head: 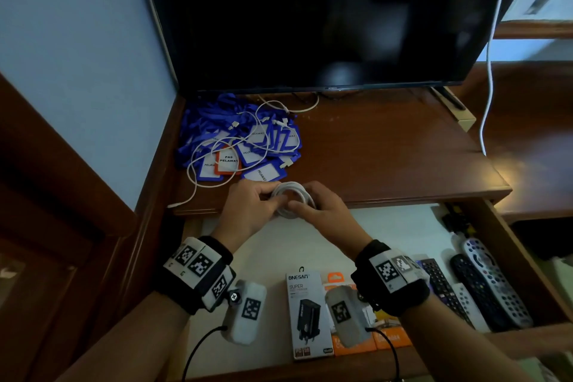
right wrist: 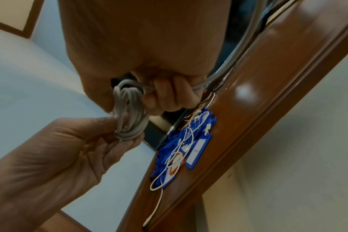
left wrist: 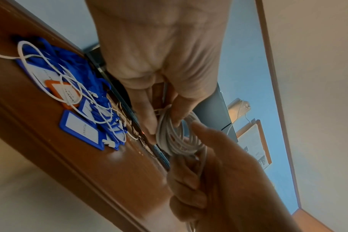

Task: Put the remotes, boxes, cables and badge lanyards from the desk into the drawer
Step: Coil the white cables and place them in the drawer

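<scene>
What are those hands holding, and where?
A coiled white cable: the left hand pinches its left side, the right hand its right side.

The television (head: 325, 15) stands at the back of the desk (head: 387, 149). The pile of badge lanyards (head: 242, 139) lies on the desk's left side, in front of the television, with loose cables (head: 217, 149) lying over it. The drawer (head: 403, 226) is pulled out below the desk's front edge. In the drawer, the boxes (head: 310, 313) lie near the front at the centre, and the remotes (head: 477, 288) lie side by side to their right. The coiled cable (head: 293, 200) is held between the left hand (head: 248, 211) and the right hand (head: 322, 211), above the desk's front edge.
</scene>
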Demonstrator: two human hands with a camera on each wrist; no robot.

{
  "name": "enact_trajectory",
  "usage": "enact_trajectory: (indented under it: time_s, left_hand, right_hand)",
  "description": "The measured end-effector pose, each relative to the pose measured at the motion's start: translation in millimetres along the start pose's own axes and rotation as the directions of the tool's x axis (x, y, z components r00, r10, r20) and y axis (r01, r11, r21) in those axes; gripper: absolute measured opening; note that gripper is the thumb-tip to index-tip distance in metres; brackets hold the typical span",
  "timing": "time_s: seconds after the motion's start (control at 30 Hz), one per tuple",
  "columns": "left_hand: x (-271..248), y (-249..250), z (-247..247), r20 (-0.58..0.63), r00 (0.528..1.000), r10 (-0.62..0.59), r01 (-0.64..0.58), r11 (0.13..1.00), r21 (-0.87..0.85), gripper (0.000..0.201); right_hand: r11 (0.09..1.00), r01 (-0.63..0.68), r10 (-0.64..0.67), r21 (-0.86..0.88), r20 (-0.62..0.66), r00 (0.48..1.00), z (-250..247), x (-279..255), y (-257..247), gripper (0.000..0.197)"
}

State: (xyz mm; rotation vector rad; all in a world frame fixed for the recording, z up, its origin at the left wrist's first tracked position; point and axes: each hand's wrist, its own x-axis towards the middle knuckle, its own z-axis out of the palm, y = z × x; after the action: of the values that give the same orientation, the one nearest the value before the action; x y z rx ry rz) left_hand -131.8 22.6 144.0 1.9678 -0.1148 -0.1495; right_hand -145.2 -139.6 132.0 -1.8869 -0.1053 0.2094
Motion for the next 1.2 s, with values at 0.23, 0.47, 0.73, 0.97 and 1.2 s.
enact_trajectory:
  time_s: [0.23,0.47,0.73,0.97,1.2]
  left_hand:
    - [-2,-4,-28,0.241,0.968,-0.075,0.108,0.986,-0.128,0.023]
    - [-2,0,-26,0.193,0.979,-0.06,0.119,0.943,-0.31,0.024]
    - [0,-9,-3,-0.065,0.979,-0.195,0.147,0.885,-0.443,0.018]
    - [-8,-23,4,-0.095,0.969,-0.228,0.157,0.867,-0.472,0.022]
    - [-14,-30,4,-0.136,0.988,-0.077,0.03,0.948,-0.318,0.02]
  right_hand:
    - [0.93,0.16,-0.132,0.332,-0.104,0.986,-20,-3,16,0.004]
    - [0.966,0.127,-0.075,0.223,-0.23,0.97,-3,9,19,0.022]
    - [0.906,0.037,0.088,0.422,-0.274,0.958,20,14,7,0.018]
    - [0.824,-0.014,0.144,0.566,-0.186,0.972,31,-2,4,0.025]
    - [0.866,-0.045,0.196,0.499,-0.254,0.947,31,-1,3,0.009]
